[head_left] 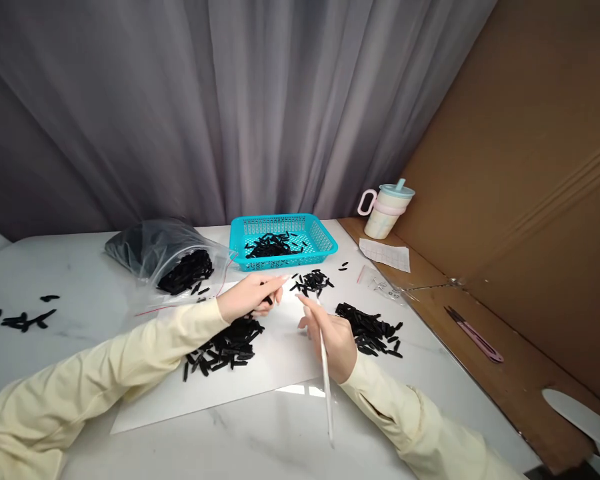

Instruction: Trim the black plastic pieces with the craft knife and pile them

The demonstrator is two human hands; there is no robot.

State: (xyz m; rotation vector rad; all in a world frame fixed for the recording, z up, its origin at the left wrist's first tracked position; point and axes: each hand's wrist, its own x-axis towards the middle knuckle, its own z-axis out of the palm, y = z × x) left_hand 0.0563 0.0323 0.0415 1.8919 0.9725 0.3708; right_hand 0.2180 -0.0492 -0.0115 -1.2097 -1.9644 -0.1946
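Observation:
My left hand [253, 295] is closed around small black pieces, one showing between its fingers. Between thumb and fingers, my right hand [333, 337] grips a thin white stick [327, 387] whose long end points down toward me. The hands are apart, over a white sheet [280, 360]. Below my left hand lies a pile of black pieces [230, 343]. Another black pile [370, 329] sits right of my right hand, and a smaller pile [314, 281] lies beyond the hands.
A blue basket [325, 257] holds black pieces. Left of it lies an open clear bag [155, 250] of them. Loose pieces [25, 321] are at far left. At right are a cup [385, 212], paper [385, 255], a small bag [380, 287] and pink-handled tweezers [483, 343].

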